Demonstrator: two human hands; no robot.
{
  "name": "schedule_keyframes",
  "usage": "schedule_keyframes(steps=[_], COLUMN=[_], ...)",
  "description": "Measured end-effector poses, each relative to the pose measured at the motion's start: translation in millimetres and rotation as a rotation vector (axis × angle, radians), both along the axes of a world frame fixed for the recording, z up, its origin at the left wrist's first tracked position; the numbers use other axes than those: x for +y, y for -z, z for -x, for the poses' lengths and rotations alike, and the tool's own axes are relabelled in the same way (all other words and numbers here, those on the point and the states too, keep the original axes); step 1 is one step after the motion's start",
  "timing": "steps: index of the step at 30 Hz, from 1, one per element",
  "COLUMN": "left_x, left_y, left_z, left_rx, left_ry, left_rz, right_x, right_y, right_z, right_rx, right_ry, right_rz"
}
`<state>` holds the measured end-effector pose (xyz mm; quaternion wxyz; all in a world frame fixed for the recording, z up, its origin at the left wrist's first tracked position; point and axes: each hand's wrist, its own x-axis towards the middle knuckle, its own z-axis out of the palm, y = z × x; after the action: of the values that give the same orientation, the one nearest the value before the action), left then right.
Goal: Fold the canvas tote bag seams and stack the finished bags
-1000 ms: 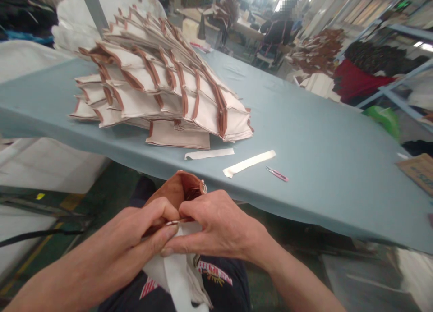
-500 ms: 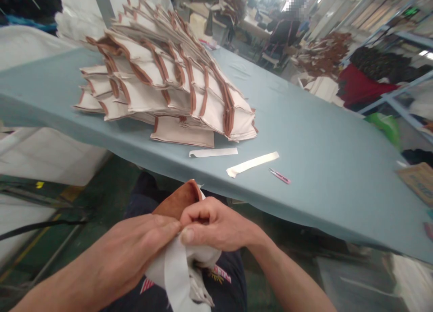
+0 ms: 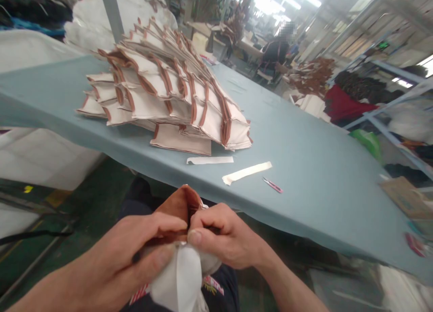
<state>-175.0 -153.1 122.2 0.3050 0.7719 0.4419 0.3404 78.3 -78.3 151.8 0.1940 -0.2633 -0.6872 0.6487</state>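
White strip (image 3: 188,278): I see it hanging over the lap (image 3: 232,280).
Left hand (image 3: 145,244): pinching the brown-lined piece (image 3: 174,204).
Right hand (image 3: 226,235): pinching it too, just beside.
Brown-lined piece: above the lap, short of the blue table (image 3: 304,167).
Snips (image 3: 273,185): near two loose strips (image 3: 246,173).
Stack (image 3: 162,95): brown-edged, beyond them.

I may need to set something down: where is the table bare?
Widest: the blue table between the pink snips and the cardboard box. Smaller: left of the fabric stack. Crowded: under that stack and just before it, where two pale strips lie.
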Motion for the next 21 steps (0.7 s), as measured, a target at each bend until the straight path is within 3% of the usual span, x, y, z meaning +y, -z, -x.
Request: schedule_keyframes(steps=[3, 6, 9, 14, 18, 21], left_x=[6, 21, 37, 44, 37, 21], left_y=[-17.3, -31.3, -34.3, -15.0, -15.9, -21.6], left_z=[2, -4, -11, -12, -12, -12], left_rx=[-0.028, -0.015, 0.04, 0.077, 0.058, 0.098], left_ry=[-0.046, 0.11, 0.276, 0.245, 0.287, 0.227], left_rz=[0.192, 0.229, 0.162, -0.102, 0.0, 0.045], right_x=[3, 2, 1, 0, -10, -24], right_y=[-11.1, -14.4, -13.9, -7.2, -7.7, -15.6], right_z=[-5, -8, -12, -16, -15, -16], right_rx=[-0.037, -0.04, -0.085, -0.157, -0.194, -0.265], right_ry=[-0.003, -0.02, -0.036, -0.099, -0.054, -0.043], right_rz=[-0.459, -0.754, -0.847, -0.83, -0.919, -1.019])
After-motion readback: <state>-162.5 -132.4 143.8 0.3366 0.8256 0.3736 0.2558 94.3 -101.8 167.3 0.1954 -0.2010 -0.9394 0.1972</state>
